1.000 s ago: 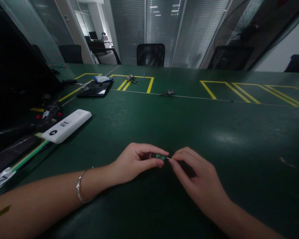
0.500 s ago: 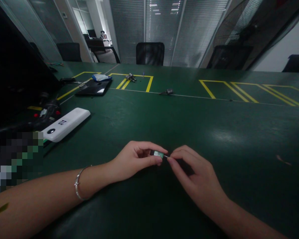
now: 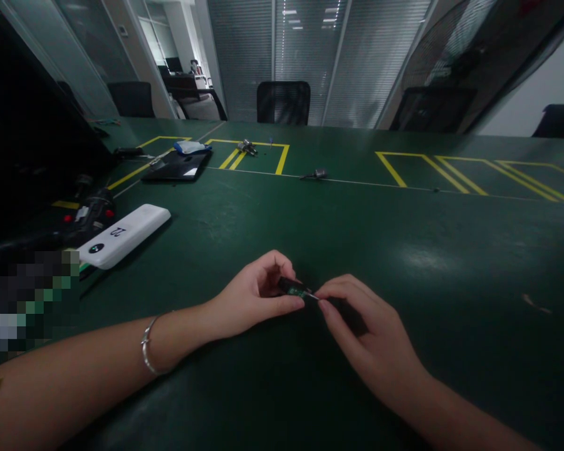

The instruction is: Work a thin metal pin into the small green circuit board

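Note:
My left hand (image 3: 251, 297) pinches a small green and black part (image 3: 292, 289) between thumb and fingers, just above the dark green table (image 3: 338, 232). Its index finger is raised over the part. My right hand (image 3: 366, 329) meets it from the right, thumb and forefinger pinched on a thin metal tip at the part's right end. Both wrists rest on the table, and a silver bracelet (image 3: 146, 347) circles my left wrist.
A white oblong device (image 3: 122, 235) marked 22 lies at the left beside black and red tools (image 3: 90, 212). Farther back lie a black tablet (image 3: 176, 166), a blue and white item (image 3: 191, 147) and small metal parts (image 3: 247, 148) (image 3: 317, 174). Yellow tape marks boxes; chairs stand behind.
My left index finger has lifted off the part and the part has tilted slightly. The right hand's pinch stays at the part's end.

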Action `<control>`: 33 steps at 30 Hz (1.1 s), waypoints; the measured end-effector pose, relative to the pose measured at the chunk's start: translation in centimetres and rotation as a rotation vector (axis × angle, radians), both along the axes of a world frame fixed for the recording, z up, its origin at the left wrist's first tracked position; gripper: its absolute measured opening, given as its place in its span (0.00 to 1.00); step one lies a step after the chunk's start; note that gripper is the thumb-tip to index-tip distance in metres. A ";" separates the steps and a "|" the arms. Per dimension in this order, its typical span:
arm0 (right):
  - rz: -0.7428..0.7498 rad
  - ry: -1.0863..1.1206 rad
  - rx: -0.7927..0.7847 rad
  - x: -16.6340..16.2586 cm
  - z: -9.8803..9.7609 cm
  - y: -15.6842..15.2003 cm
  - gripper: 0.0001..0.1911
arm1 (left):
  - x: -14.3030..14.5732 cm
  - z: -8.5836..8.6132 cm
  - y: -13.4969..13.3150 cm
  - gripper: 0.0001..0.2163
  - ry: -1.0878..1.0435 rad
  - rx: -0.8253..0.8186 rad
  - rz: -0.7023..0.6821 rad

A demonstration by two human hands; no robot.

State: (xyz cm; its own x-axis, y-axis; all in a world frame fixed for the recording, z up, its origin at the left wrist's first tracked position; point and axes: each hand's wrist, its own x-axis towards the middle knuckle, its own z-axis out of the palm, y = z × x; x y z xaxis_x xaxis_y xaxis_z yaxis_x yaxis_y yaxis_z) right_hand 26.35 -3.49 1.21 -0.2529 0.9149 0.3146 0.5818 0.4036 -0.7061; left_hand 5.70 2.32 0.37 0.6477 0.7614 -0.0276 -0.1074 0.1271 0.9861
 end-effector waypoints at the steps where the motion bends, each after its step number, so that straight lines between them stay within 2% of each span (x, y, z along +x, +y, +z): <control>1: 0.004 0.001 -0.004 0.0 0.0 0.0 0.06 | 0.0 -0.1 0.0 0.13 -0.001 0.003 -0.001; 4: 0.005 0.008 -0.015 0.1 -0.3 0.0 0.06 | 0.0 -0.2 0.1 0.11 0.004 0.062 -0.007; 7: 0.001 0.043 0.018 0.1 -0.6 0.1 0.06 | -0.2 0.0 0.1 0.11 0.076 0.222 0.015; 13: 0.010 0.096 0.130 0.0 -0.8 0.6 0.09 | -0.4 0.4 0.0 0.19 0.255 0.369 0.078; 17: 0.025 0.078 0.144 0.0 -0.6 0.9 0.13 | -0.4 0.3 0.1 0.13 0.304 0.537 0.104; 20: 0.024 0.055 0.155 0.0 -0.6 0.9 0.14 | -0.4 0.3 0.1 0.13 0.355 0.639 0.111; 26: 0.000 0.031 0.157 0.0 -0.7 0.9 0.14 | -0.5 0.3 0.2 0.15 0.371 0.710 0.167; 33: -0.038 0.002 0.140 -0.1 -0.6 0.9 0.14 | -0.5 0.3 0.2 0.13 0.352 0.719 0.143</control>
